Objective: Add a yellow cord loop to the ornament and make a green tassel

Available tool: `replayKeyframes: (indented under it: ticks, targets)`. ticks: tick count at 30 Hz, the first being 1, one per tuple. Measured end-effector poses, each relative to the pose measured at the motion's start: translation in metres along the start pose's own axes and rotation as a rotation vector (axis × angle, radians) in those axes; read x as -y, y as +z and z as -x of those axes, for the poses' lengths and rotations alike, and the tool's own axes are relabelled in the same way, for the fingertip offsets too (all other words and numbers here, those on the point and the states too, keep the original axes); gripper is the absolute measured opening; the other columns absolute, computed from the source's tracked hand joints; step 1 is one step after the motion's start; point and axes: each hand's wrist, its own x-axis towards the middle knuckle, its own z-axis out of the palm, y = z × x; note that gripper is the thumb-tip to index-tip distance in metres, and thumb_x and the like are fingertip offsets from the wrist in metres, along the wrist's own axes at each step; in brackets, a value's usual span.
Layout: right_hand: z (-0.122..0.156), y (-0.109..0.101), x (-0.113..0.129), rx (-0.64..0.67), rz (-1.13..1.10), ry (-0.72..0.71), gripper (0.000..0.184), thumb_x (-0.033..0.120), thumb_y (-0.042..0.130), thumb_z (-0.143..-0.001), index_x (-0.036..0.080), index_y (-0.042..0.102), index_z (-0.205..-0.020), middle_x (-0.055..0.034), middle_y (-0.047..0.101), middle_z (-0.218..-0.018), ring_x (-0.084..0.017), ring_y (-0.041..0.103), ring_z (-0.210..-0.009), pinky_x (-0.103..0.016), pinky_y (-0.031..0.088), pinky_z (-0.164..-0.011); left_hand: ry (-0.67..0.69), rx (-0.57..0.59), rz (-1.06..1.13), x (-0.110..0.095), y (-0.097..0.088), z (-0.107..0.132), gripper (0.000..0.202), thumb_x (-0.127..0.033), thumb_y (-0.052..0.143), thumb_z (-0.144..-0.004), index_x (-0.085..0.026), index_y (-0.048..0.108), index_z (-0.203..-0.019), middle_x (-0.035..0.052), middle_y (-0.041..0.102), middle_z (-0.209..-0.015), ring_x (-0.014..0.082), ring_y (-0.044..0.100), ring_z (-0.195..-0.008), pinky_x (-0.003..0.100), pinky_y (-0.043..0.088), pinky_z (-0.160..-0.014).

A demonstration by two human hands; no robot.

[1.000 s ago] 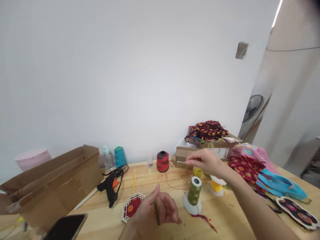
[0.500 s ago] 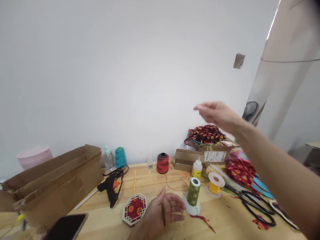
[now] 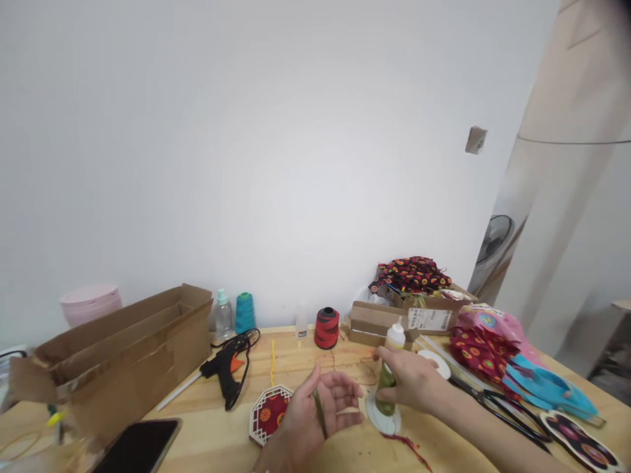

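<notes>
A plain white wall rises before you at twelve o'clock on the dial of your view, soft light brightest near its middle. A small grey plate sits on it at two. At three, a fan stands beside a shadowed, beige-grey wall, crossed higher up by a thin dark cable. A pale wooden table spans your six o'clock.

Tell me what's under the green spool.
A white disc shows around the foot of the green spool. The disc's middle is covered by the spool, which the right hand partly hides.
</notes>
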Motion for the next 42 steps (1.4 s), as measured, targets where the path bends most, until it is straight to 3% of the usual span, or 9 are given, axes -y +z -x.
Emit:
replayKeyframes:
  ticks: [11, 18, 22, 26, 31, 34, 37, 39, 42]
  targets:
    - [-0.006, -0.007, -0.033, -0.034, 0.151, 0.057, 0.04, 0.024, 0.063, -0.062, 0.019, 0.054, -0.101, -0.01, 0.059, -0.095, -0.027, 0.054, -0.085, -0.032, 0.04, -0.066, -0.102, -0.016, -0.162, -0.006, -0.002, 0.003, 0.059, -0.053, 0.025, -0.079, -0.006, 0.061, -0.087, 0.0182, 0.061, -0.094, 0.0218, 0.057, -0.082, 0.036, 0.036, -0.079]
    - [0.0, 0.017, -0.002, -0.163, -0.064, -0.1, 0.032, 0.028, 0.062, -0.065, 0.02, 0.058, -0.096, -0.008, 0.057, -0.099, -0.024, 0.05, -0.09, -0.034, 0.041, -0.076, -0.208, -0.327, -0.603, -0.015, -0.005, 0.003, 0.055, -0.055, 0.031, -0.077, -0.012, 0.063, -0.089, 0.015, 0.061, -0.099, 0.024, 0.054, -0.092, 0.035, 0.037, -0.077]
    - [-0.001, 0.036, -0.016, -0.185, -0.153, -0.045, 0.018, 0.019, 0.054, -0.07, 0.019, 0.061, -0.087, -0.0067, 0.059, -0.089, -0.022, 0.052, -0.087, -0.033, 0.042, -0.073, -0.207, -0.347, -0.841, -0.023, 0.002, 0.011, 0.048, -0.052, 0.035, -0.076, -0.016, 0.064, -0.089, 0.0127, 0.06, -0.102, 0.0238, 0.054, -0.09, 0.032, 0.037, -0.071]
    - [0.004, 0.034, -0.013, -0.188, -0.56, -0.048, 0.014, 0.026, 0.054, -0.072, 0.02, 0.061, -0.082, -0.0044, 0.062, -0.084, -0.019, 0.055, -0.08, -0.031, 0.043, -0.071, -0.158, -0.331, -1.059, -0.036, 0.029, 0.021, 0.05, -0.05, 0.034, -0.077, -0.014, 0.066, -0.067, 0.0116, 0.065, -0.076, 0.0216, 0.055, -0.076, 0.028, 0.038, -0.063]
    - [0.004, 0.024, 0.035, -0.065, -1.351, -0.171, 0.037, 0.044, 0.037, -0.083, 0.024, 0.048, -0.112, -0.0056, 0.052, -0.113, -0.017, 0.046, -0.104, -0.03, 0.036, -0.086, -0.217, 0.015, -0.563, -0.043, 0.076, 0.016, 0.06, -0.049, 0.019, -0.082, -0.009, 0.062, -0.071, 0.0139, 0.063, -0.072, 0.0216, 0.058, -0.068, 0.03, 0.04, -0.061]
    - [-0.001, 0.035, 0.052, 0.196, -1.532, -0.24, 0.05, 0.048, 0.015, -0.086, 0.022, 0.05, -0.11, -0.0045, 0.06, -0.081, -0.015, 0.056, -0.079, -0.028, 0.043, -0.069, -0.123, 0.084, -0.244, -0.046, 0.082, 0.016, 0.054, -0.045, 0.02, -0.083, -0.012, 0.061, -0.073, 0.0097, 0.061, -0.068, 0.0172, 0.057, -0.063, 0.028, 0.042, -0.059]
    - [-0.005, 0.052, 0.041, 0.344, -1.306, -0.27, 0.056, 0.048, 0.017, -0.086, 0.015, 0.062, -0.088, 0.0024, 0.044, -0.047, -0.01, 0.047, -0.046, -0.025, 0.041, -0.052, 0.113, 0.024, 0.04, -0.054, 0.073, 0.028, 0.039, -0.035, 0.023, -0.086, -0.026, 0.061, -0.08, 0.0002, 0.061, -0.072, 0.01, 0.055, -0.061, 0.021, 0.042, -0.054]
    - [-0.007, 0.057, 0.027, 0.158, -1.012, -0.229, 0.04, 0.042, 0.035, -0.082, 0.014, 0.064, -0.081, -0.0001, 0.049, -0.054, -0.012, 0.049, -0.053, -0.029, 0.042, -0.059, 0.25, -0.029, 0.115, -0.056, 0.067, 0.036, 0.034, -0.029, 0.025, -0.086, -0.035, 0.059, -0.083, -0.0054, 0.061, -0.073, 0.0059, 0.054, -0.061, 0.015, 0.041, -0.054]
    - [-0.012, 0.053, 0.023, -0.266, -0.788, -0.205, 0.03, 0.027, 0.048, -0.072, 0.018, 0.058, -0.099, -0.0095, 0.055, -0.102, -0.023, 0.047, -0.098, -0.039, 0.035, -0.085, 0.217, 0.003, 0.151, -0.043, 0.064, 0.031, 0.032, -0.028, 0.028, -0.086, -0.036, 0.059, -0.087, -0.0065, 0.063, -0.078, 0.0042, 0.056, -0.067, 0.014, 0.041, -0.061]
